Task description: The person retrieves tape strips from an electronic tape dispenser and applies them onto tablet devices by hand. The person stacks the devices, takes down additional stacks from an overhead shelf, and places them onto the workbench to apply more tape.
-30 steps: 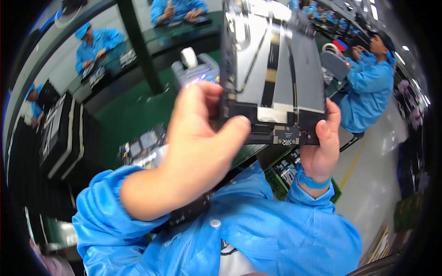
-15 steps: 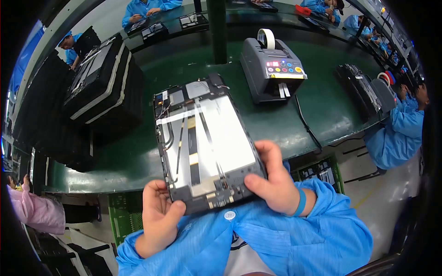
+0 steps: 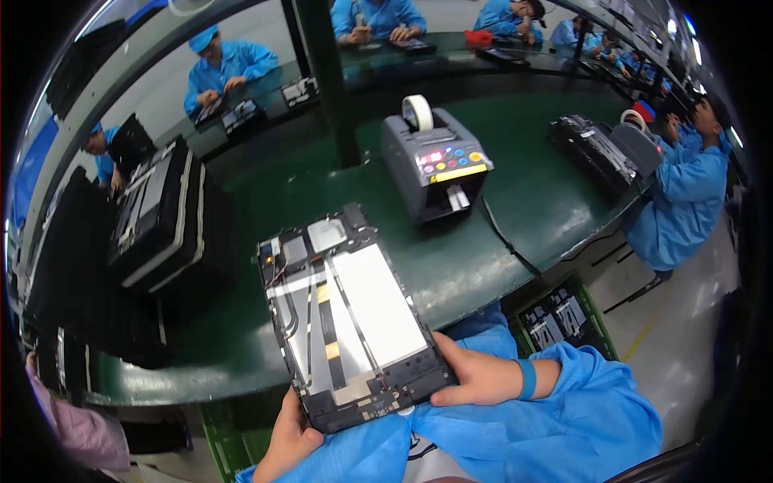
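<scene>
An opened tablet [image 3: 377, 302] is held tilted in front of my chest, its inner side facing up. Silvery battery panels, dark flex cables, yellowish tape pieces and a circuit strip along its near edge show. My left hand [image 3: 291, 439] grips the near left corner, thumb at the rim and fingers partly hidden under it. At the near right corner, my right hand [image 3: 477, 377], with a blue wristband, closes on the edge. Beyond the tablet, a grey tape dispenser [image 3: 403, 153] stands on the green table [image 3: 266, 201], a short piece of tape sticking out of its front.
Stacked black trays [image 3: 173, 233] with device parts rise at the left. On the right, more stacked parts [image 3: 596, 153] lie beside another dispenser [image 3: 640, 149]. A black cable [image 3: 509, 241] crosses the table edge. A green crate [image 3: 600, 322] stands below. Co-workers in blue sit around.
My view has shifted, so the table and dispenser appear turned and farther left. The tablet sits lower in the picture, still in both hands.
</scene>
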`<state>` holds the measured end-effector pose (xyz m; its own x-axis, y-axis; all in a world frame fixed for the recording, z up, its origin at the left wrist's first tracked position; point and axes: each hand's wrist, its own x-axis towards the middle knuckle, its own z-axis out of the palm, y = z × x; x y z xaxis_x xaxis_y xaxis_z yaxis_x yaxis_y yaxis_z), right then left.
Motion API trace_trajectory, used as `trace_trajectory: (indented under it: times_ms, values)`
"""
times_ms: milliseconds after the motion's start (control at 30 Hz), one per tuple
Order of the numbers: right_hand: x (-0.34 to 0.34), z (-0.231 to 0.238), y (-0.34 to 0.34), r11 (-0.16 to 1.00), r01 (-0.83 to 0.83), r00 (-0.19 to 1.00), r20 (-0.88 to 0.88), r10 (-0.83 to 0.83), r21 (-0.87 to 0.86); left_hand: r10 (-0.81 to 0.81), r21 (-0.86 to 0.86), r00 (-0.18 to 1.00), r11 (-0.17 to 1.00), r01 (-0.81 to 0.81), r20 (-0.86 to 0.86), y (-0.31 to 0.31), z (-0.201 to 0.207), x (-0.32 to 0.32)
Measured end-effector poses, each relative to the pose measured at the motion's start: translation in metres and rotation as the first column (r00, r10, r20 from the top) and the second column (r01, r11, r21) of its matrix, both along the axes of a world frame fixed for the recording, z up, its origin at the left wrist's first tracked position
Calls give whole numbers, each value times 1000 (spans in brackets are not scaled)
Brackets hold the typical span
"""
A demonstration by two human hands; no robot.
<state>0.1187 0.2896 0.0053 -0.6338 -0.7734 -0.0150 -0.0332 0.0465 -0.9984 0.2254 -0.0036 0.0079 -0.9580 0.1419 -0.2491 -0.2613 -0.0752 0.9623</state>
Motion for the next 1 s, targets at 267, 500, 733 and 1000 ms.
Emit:
trace_trajectory:
  times_ms: [267,500,733,1000]
  values:
    - [-24,17,-15,931,129,921,-389,14,342,272,143,962,952,-270,6,13,18,-18]
    - [-70,9,-40,943,225,963,-203,-177,246,324,248,946,919,-308,-25,0,5,-85]
    - [-100,5,-49,977,188,981,36,-193,104,410,297,909,879,-373,-74,-25,-1,-135]
    - [-98,132,100,996,-66,980,-190,53,-59,380,-137,745,838,-528,-547,-19,80,-110]
